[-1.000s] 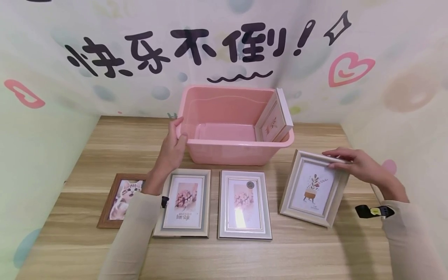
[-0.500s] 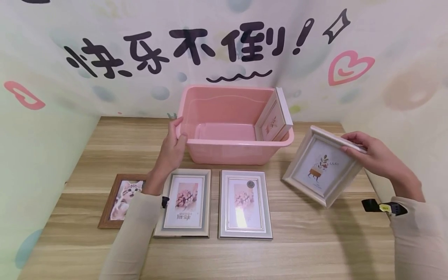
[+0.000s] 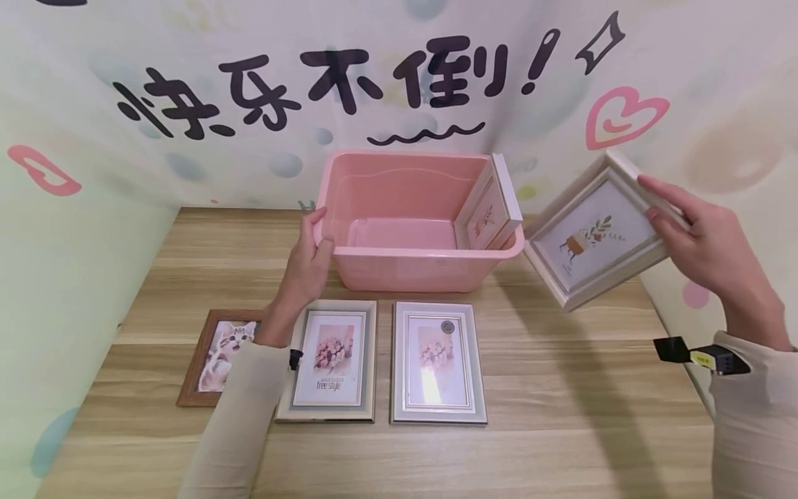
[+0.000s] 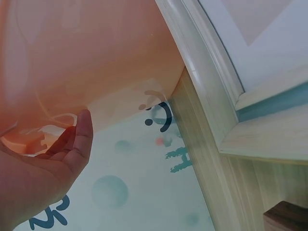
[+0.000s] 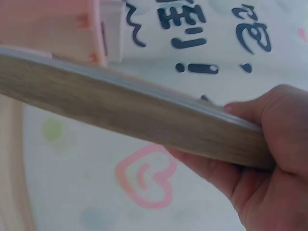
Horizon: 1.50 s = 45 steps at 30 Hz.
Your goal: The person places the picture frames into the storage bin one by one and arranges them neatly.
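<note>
My right hand point(image 3: 704, 235) grips a white picture frame point(image 3: 595, 232) with a potted-plant print by its upper right edge. The frame is tilted and raised off the table, to the right of a pink plastic bin point(image 3: 411, 274). In the right wrist view the frame's edge point(image 5: 125, 108) runs between thumb and fingers. My left hand point(image 3: 307, 260) holds the bin's left rim, thumb on the near side; the left wrist view shows the fingers point(image 4: 83, 134) at the rim's handle opening. Another white picture frame point(image 3: 489, 204) leans upright inside the bin against its right wall.
Two silver-white frames with flower prints, the left frame point(image 3: 369, 360) and the right frame point(image 3: 479, 388), lie flat before the bin. A brown cat-picture frame point(image 3: 198, 367) lies farther left, partly behind my left forearm. A printed cloth backdrop point(image 3: 249, 166) rises behind the table point(image 3: 436, 464).
My right hand has lifted the potted-plant picture frame off the table, moving it up and to the right and tilting it. The left hand and the bin have stayed in place.
</note>
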Each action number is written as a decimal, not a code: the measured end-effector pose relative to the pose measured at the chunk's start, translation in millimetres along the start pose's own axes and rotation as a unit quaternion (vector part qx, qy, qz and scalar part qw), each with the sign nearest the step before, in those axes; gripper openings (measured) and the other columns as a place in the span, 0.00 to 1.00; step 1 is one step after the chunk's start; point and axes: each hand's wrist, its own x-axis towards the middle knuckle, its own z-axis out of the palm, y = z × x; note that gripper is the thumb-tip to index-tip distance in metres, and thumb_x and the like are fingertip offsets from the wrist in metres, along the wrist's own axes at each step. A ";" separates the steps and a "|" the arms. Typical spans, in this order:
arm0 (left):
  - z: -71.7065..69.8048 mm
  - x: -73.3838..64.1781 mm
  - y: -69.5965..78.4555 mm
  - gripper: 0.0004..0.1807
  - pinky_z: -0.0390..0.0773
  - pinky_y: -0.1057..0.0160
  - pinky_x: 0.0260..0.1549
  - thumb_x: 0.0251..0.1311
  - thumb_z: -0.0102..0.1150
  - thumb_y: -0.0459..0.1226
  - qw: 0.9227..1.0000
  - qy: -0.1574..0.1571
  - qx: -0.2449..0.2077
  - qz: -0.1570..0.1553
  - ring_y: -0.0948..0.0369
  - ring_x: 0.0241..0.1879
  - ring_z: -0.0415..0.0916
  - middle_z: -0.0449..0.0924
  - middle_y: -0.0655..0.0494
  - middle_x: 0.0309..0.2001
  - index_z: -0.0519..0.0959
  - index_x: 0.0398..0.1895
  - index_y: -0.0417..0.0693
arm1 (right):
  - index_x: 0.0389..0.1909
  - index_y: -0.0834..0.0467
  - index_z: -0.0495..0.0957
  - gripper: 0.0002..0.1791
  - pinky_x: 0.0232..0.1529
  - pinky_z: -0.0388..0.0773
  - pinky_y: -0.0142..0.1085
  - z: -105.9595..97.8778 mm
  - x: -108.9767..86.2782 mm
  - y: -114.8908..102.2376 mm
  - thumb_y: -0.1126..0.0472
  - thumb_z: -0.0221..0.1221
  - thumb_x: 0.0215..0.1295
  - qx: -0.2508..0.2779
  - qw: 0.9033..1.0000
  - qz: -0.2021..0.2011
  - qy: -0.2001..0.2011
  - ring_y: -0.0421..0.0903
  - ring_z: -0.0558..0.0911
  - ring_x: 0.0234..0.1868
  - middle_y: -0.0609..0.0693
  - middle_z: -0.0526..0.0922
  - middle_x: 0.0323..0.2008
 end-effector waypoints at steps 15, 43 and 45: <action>-0.9 -1.6 1.0 0.30 0.63 0.41 0.66 0.72 0.35 0.42 1.000 -0.001 -0.006 -0.006 0.47 0.69 0.61 0.52 0.45 0.77 0.51 0.76 0.52 | 0.65 0.32 0.69 0.26 0.44 0.68 0.16 -24.1 34.4 -70.4 0.59 0.50 0.71 0.032 0.974 0.167 0.149 0.26 0.74 0.46 0.48 0.74 0.66; -1.7 -1.9 2.1 0.29 0.63 0.41 0.66 0.73 0.34 0.42 1.000 -0.006 -0.003 -0.002 0.47 0.70 0.60 0.51 0.46 0.77 0.50 0.76 0.54 | 0.71 0.48 0.66 0.28 0.63 0.73 0.39 16.1 71.2 -134.1 0.68 0.45 0.73 0.207 0.956 0.086 0.187 0.45 0.73 0.61 0.53 0.72 0.66; -1.6 -2.1 2.7 0.29 0.63 0.41 0.66 0.73 0.34 0.42 1.000 -0.005 -0.002 -0.004 0.47 0.70 0.60 0.51 0.46 0.77 0.50 0.76 0.54 | 0.72 0.46 0.65 0.28 0.61 0.74 0.39 22.4 71.3 -134.9 0.67 0.44 0.74 0.188 0.963 0.088 0.170 0.45 0.71 0.60 0.52 0.71 0.67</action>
